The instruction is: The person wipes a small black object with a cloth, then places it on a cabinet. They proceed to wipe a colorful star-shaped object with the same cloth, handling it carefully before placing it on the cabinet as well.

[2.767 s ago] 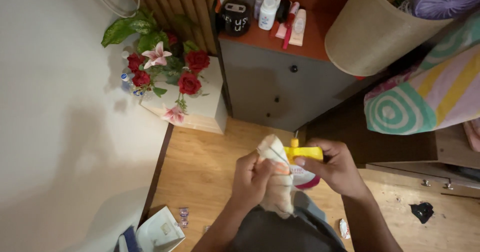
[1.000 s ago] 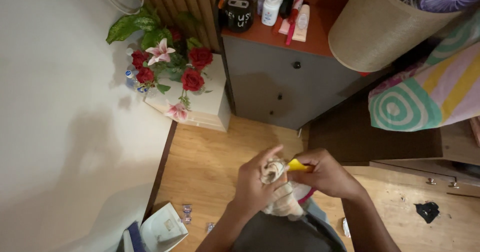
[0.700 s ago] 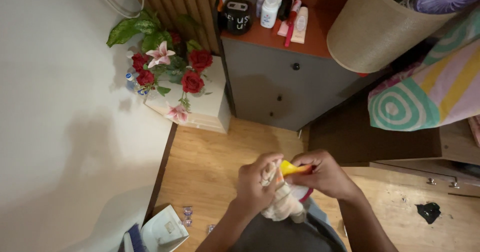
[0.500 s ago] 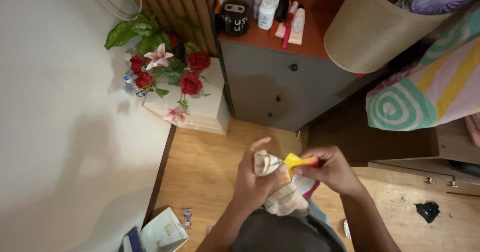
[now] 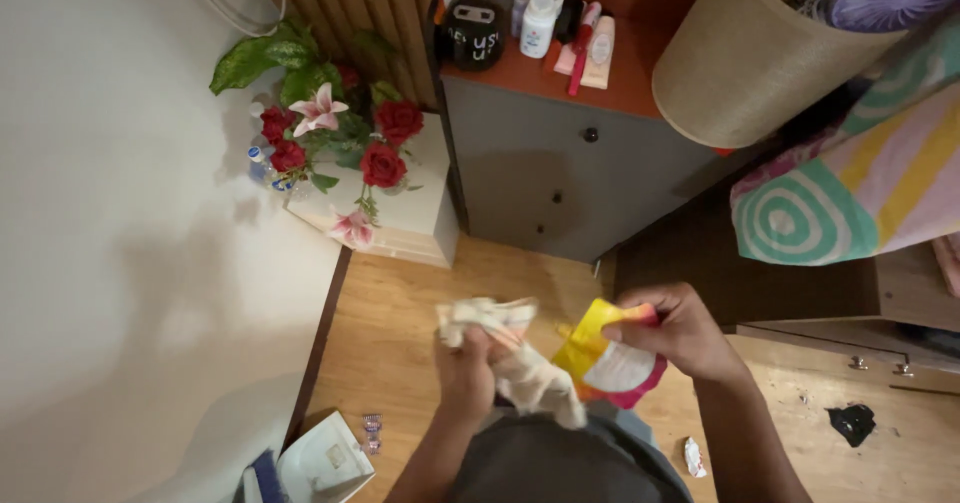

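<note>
My left hand (image 5: pixel 466 369) grips a crumpled cream cloth (image 5: pixel 505 355) that hangs down in front of my body. My right hand (image 5: pixel 678 329) holds a yellow spray bottle with a white and pink label (image 5: pixel 608 355) just to the right of the cloth. The two hands are a short way apart above the wooden floor (image 5: pixel 400 313). The bottle's nozzle end is hidden under my right fingers.
A grey cabinet (image 5: pixel 570 183) with an orange top carries bottles and tubes (image 5: pixel 540 18). A white box with red roses and pink lilies (image 5: pixel 340 148) stands by the wall. A tan lampshade (image 5: pixel 745 53) and striped bedding (image 5: pixel 860 188) lie right. Small litter (image 5: pixel 693 456) dots the floor.
My hands have drawn apart: the cloth was bunched against the bottle, now the left hand holds it clear to the left while the right hand holds the bottle alone.
</note>
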